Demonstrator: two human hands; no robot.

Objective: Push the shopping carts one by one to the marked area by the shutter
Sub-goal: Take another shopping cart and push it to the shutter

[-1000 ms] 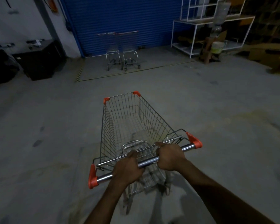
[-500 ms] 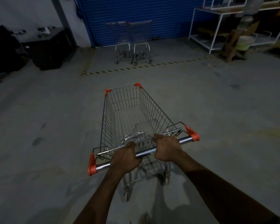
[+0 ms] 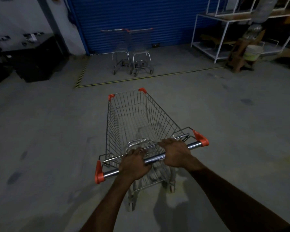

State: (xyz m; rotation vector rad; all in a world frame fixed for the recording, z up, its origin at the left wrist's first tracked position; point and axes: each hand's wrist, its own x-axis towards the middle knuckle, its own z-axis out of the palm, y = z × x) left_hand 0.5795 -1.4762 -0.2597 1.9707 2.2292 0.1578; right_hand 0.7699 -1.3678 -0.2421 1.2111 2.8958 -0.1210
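On the handle (image 3: 155,159), left hand (image 3: 134,165) and right hand (image 3: 177,154) grip side by side, the shopping cart (image 3: 159,114) extending ahead.

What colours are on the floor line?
The floor line has yellow and black stripes, clearest in the head view.

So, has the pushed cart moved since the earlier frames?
Yes. The cart rolled forward: its front now sits much nearer the striped floor line by the shutter.

Both arms stretch forward, left hand (image 3: 134,166) and right hand (image 3: 176,155) gripping the cart handle (image 3: 155,159) (knuckles up).
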